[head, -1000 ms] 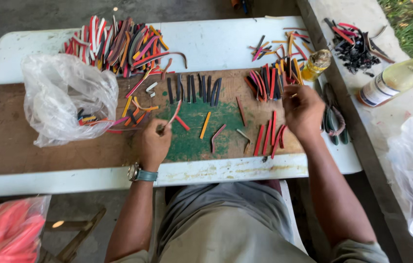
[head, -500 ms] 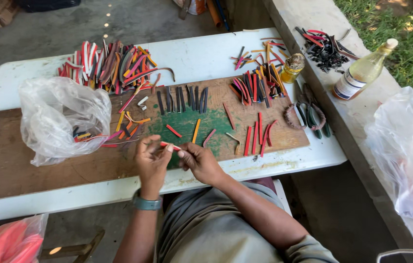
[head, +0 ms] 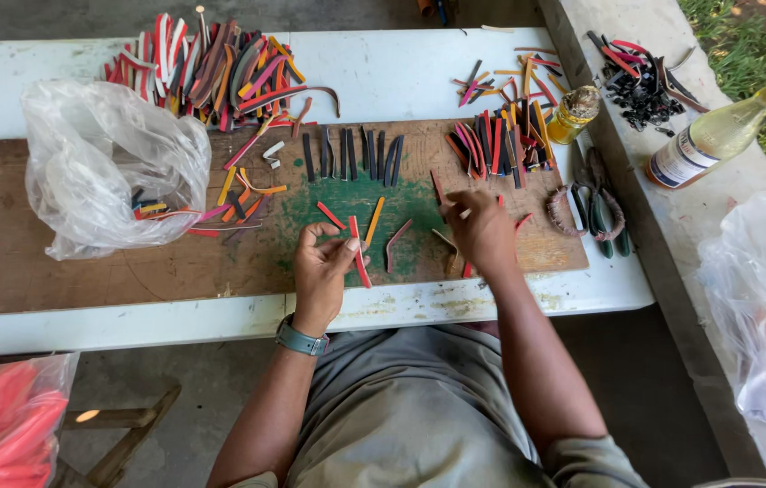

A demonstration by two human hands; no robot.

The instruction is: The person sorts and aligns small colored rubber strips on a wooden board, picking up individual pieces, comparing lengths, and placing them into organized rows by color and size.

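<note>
Item: worn brown board [head: 58, 262] with a green-stained patch, lying on the white table [head: 401, 77], taken here as the landmark. Your left hand [head: 322, 267] sits over the board's near edge beside the green patch, thumb and fingers pinching a red strip [head: 358, 255] that points down toward you. Your right hand [head: 482, 233] hovers over the board to the right of the patch, fingers curled around a thin pale stick [head: 462, 214]; you cannot tell how firmly it grips. On the patch between your hands lie an orange strip [head: 374, 220] and a dull red strip [head: 396, 242]. Above the patch, a row of dark strips [head: 356, 154] stands side by side. At the board's far left corner, a heap of mixed coloured strips [head: 211, 68]; at its left part, a clear plastic bag [head: 103, 172]. At its right end, a second bundle of strips [head: 500, 145], a small jar [head: 573, 113], and green-handled pliers [head: 604, 212] just off the board. Beyond the table's right edge, a bottle [head: 717, 136] on a ledge.
</note>
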